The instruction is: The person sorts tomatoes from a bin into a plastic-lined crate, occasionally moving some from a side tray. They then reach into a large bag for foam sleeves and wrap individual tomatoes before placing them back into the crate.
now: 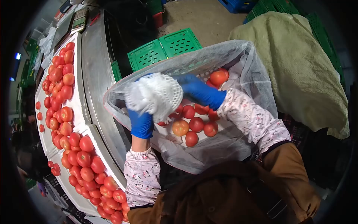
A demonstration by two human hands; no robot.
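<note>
My left hand (141, 124), in a blue glove, is closed around a bunch of white foam netting (156, 93). The bunch hangs over the left part of a crate lined with a translucent sheet (257, 71). My right hand (203, 90), also blue-gloved, is smeared by motion, its fingers right at the netting's right edge. Below both hands, several red tomatoes (196, 124) lie in the lined crate, one of them more orange (180, 127). Another tomato (219, 77) sits beyond my right wrist.
Many tomatoes (83, 159) are heaped on a white-lined surface at the left, beside a metal edge (95, 56). A green crate (164, 48) stands behind the lined one. A pale green woven cloth (294, 67) drapes over things at the right.
</note>
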